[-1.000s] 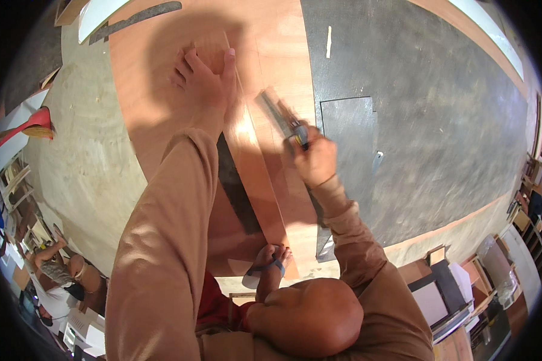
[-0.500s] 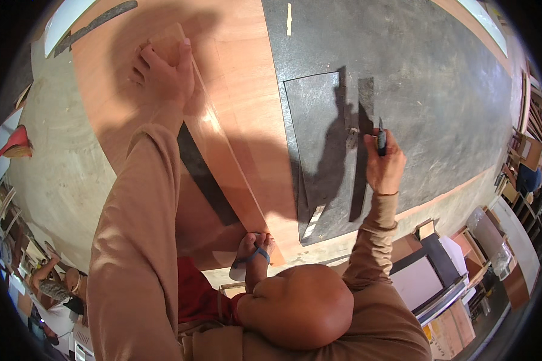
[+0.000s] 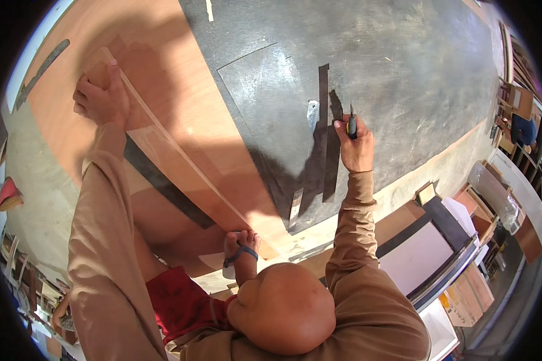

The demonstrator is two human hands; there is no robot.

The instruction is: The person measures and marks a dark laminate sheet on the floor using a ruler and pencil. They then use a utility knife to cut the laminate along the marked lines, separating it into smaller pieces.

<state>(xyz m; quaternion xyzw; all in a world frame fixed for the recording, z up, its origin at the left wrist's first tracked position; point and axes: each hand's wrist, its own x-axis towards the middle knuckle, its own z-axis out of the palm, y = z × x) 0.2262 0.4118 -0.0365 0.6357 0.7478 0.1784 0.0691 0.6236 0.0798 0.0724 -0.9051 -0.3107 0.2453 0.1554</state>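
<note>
Dark lettering (image 3: 456, 313) — on wooden box (image 3: 473, 293)

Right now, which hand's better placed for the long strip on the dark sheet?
Likely right hand, holding a knife: it's beside the strip. The left hand is farther off, on the wooden board.

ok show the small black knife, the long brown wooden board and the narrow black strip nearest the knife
Small black knife (image 3: 352, 127), head view: on its handle.
Long brown wooden board (image 3: 167, 157), head view: on its face.
Narrow black strip (image 3: 330, 150), head view: near its middle.
</note>
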